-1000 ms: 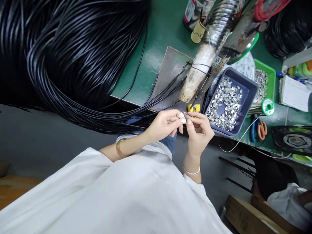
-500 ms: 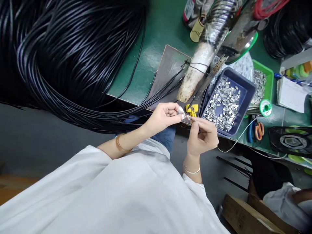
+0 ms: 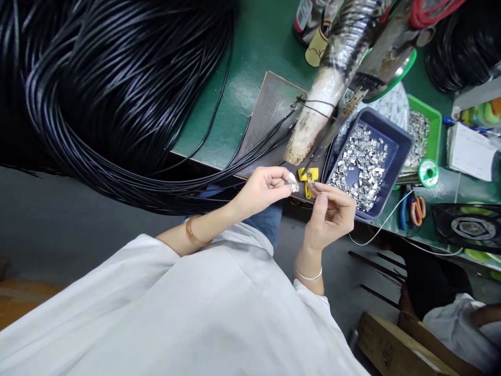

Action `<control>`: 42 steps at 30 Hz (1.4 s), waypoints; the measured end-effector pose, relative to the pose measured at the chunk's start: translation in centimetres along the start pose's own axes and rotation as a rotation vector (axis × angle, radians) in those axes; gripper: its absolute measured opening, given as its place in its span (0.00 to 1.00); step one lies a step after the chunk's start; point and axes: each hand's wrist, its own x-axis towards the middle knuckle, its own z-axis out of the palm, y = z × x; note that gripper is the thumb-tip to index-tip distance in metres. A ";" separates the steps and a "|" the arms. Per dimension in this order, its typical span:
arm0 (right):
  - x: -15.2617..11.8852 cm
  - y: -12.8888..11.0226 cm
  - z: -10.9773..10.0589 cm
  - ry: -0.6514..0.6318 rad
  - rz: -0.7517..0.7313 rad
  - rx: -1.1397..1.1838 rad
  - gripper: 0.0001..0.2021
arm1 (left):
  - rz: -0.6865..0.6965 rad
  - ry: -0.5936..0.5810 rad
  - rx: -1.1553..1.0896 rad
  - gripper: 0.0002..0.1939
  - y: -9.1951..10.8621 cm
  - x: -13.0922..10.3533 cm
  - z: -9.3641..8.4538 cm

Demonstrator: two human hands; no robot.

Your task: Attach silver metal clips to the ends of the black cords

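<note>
My left hand (image 3: 266,186) is closed in a pinch on a small silvery metal piece (image 3: 295,187), like the pieces in the blue tray. Something white covers a fingertip of that hand. To its right, my right hand (image 3: 331,216) has its thumb and fingers drawn together, with a tiny bit at the tips that I cannot make out. A small gap parts the two hands. Just beyond them, a yellow object (image 3: 309,175) lies at the bench edge. Beside my right hand stands the blue tray (image 3: 395,172) of small metal pieces (image 3: 362,162).
A thick bundle of black cables (image 3: 129,94) covers the left of the green bench (image 3: 258,42). A wrapped white tube (image 3: 307,122) juts toward me. At right are a green tray (image 3: 434,120), a wire spool (image 3: 428,173), orange-handled scissors (image 3: 418,210) and another person's sleeve (image 3: 450,318).
My right hand has moved slightly right and down, away from my left fingertips, so a gap now shows between them. My left hand stays almost where it was, still pinching.
</note>
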 end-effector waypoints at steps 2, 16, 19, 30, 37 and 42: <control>0.0 0.1 0.0 -0.021 -0.001 -0.036 0.04 | 0.009 0.010 -0.014 0.05 -0.1 0.0 0.0; 0.3 0.8 -0.1 -0.156 -0.313 -0.305 0.11 | 0.061 0.069 0.002 0.04 0.1 0.6 0.0; 0.4 0.9 0.0 -0.140 -0.301 -0.314 0.11 | 0.075 0.079 -0.003 0.04 -0.2 0.8 0.0; 1.0 0.5 0.4 -0.161 -0.188 -0.286 0.07 | 0.077 0.127 -0.012 0.03 -0.2 1.2 0.2; 1.0 0.3 0.3 -0.187 -0.147 -0.260 0.06 | 0.069 0.115 -0.017 0.04 0.1 1.2 0.1; 0.9 0.4 0.0 -0.202 -0.104 -0.206 0.07 | 0.055 0.103 0.045 0.03 0.0 1.2 -0.1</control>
